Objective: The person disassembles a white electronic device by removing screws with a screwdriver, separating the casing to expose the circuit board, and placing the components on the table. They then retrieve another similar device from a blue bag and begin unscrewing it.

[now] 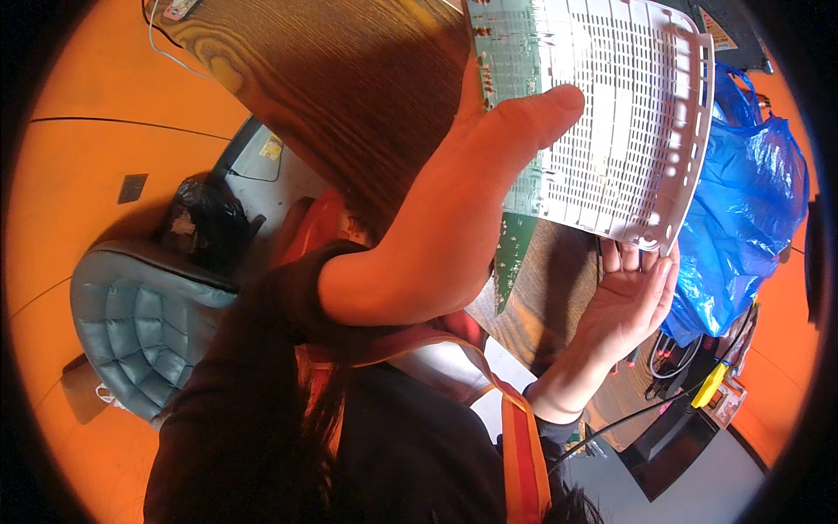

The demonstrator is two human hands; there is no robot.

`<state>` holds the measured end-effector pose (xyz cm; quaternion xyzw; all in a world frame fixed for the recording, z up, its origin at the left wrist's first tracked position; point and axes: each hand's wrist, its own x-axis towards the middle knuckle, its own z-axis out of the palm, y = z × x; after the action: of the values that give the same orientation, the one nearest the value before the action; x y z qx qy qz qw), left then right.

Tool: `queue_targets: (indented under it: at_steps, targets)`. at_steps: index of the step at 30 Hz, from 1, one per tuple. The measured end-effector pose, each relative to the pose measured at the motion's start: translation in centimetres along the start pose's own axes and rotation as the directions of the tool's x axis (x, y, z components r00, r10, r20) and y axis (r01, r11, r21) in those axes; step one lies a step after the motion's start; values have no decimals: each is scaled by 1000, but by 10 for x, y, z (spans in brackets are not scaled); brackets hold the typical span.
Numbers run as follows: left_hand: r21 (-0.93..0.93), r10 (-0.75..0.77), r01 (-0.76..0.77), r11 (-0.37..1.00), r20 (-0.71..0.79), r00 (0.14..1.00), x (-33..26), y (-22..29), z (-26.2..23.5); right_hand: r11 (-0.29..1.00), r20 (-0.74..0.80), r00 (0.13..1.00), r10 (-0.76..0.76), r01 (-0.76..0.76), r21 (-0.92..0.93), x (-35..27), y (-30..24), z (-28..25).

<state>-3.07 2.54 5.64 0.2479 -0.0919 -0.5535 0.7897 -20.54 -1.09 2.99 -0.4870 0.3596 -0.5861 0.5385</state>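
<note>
A white plastic cover [624, 131] with rows of slots, like a device housing, is raised above the table at the upper right. Along its left side runs a green circuit-board-like piece [517, 249] with pale specks; its lower end tapers to a point. My left hand [489, 162] grips the two from the left. Its thumb presses on the white face, while its other fingers are hidden behind. Below the lower right corner, my right hand [624, 301] is palm up, with its fingertips bent under the cover's edge.
The dark wood-grain table [349, 79] stretches beneath. A blue plastic bag [742, 201] stands close on the right, with cables [672, 358] and a yellow-handled tool [711, 384] below it. At left are a grey-green padded chair [144, 323] and a black bag [205, 214].
</note>
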Motion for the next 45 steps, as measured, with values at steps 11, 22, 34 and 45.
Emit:
queue_targets:
  at_steps: [11,22,34,45]
  targets:
    - [-146,-102,101,984,4,995,-3,14,-8,994,6,996,90,-90,69,4,2,-4]
    - [56,221,-215,975,-124,967,14,82,-77,894,37,955,294,-288,344,3,-1,-8]
    - [249,175,-86,965,-363,915,65,68,-99,926,55,952,300,-305,221,0,2,-4]
    - [669,660,-447,594,-86,746,71,61,-106,947,-14,949,314,-312,81,-1,1,2]
